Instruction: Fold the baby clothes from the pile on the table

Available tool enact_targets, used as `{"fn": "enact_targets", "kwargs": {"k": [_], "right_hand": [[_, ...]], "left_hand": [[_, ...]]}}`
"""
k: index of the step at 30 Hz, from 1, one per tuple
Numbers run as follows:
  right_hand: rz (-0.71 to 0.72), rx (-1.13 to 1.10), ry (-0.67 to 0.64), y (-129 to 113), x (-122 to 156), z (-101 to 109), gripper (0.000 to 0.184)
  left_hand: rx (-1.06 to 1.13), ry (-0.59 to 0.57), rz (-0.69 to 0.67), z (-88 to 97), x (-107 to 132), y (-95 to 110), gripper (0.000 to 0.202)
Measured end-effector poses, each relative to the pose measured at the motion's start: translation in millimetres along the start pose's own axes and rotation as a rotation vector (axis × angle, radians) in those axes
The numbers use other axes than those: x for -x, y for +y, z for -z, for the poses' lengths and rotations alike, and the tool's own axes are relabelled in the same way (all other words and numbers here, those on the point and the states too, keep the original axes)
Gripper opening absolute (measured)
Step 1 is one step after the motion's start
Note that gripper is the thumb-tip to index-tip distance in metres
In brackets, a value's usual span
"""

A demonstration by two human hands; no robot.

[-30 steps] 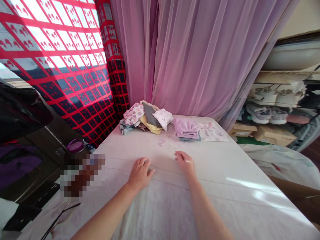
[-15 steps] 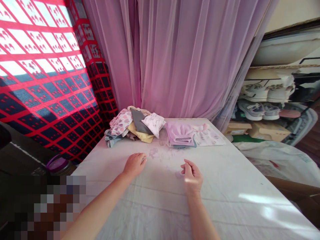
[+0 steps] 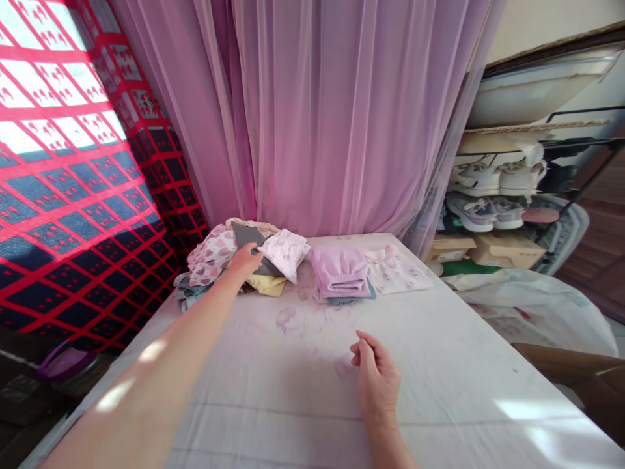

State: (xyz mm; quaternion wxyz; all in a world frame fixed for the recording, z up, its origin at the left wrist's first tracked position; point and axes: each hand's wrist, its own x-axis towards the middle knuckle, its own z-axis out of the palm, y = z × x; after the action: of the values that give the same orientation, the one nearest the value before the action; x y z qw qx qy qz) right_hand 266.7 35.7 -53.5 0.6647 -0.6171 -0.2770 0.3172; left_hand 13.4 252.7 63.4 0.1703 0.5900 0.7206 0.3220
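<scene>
My left hand (image 3: 247, 260) reaches over the clothes pile at the far left of the bed-like surface. It touches a dark grey garment (image 3: 267, 267), beside a white garment with a pink print (image 3: 287, 253); its fingertips are partly hidden, so the grip does not show. A heart-print garment (image 3: 212, 254), a yellow cloth (image 3: 267, 284) and a blue-grey cloth (image 3: 189, 293) lie in the same pile. My right hand (image 3: 378, 371) rests nearer on the sheet, fingers curled closed with nothing visible in them. Folded lilac clothing (image 3: 340, 268) lies right of the pile.
A light printed garment (image 3: 398, 270) is spread flat beside the folded stack. Purple curtains (image 3: 312, 130) hang behind the white sheet (image 3: 273, 391). On the right stand a rack with shoes (image 3: 481, 212), a plastic bag (image 3: 537, 306) and a cardboard box (image 3: 576, 378). A purple-lidded container (image 3: 68, 361) is at left.
My left hand has moved forward and left from the bare sheet onto the clothes pile. My right hand stays curled in about the same place. The view has shifted slightly right.
</scene>
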Motion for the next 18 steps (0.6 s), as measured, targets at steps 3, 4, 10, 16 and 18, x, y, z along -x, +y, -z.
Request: {"fn": "enact_targets", "kwargs": {"k": [3,4,10,16,18], "right_hand": [[0.004,0.017,-0.003,1,0,0,0.041],[0.002,0.023,-0.006,1,0,0,0.041],[0.022,0.077,-0.032,1,1,-2,0.044],[0.024,0.079,-0.049,0,1,-3,0.044],[0.02,0.066,-0.047,1,1,-3,0.043]], "left_hand": [[0.067,-0.051,0.021,-7.4,-6,2,0.055],[0.077,-0.061,0.027,-9.3,-6,2,0.054],[0.079,-0.098,0.071,-15.7,-1,3,0.03],[0.122,-0.063,0.099,-15.5,1,10,0.049],[0.116,-0.066,0.106,-14.7,1,12,0.047]]}}
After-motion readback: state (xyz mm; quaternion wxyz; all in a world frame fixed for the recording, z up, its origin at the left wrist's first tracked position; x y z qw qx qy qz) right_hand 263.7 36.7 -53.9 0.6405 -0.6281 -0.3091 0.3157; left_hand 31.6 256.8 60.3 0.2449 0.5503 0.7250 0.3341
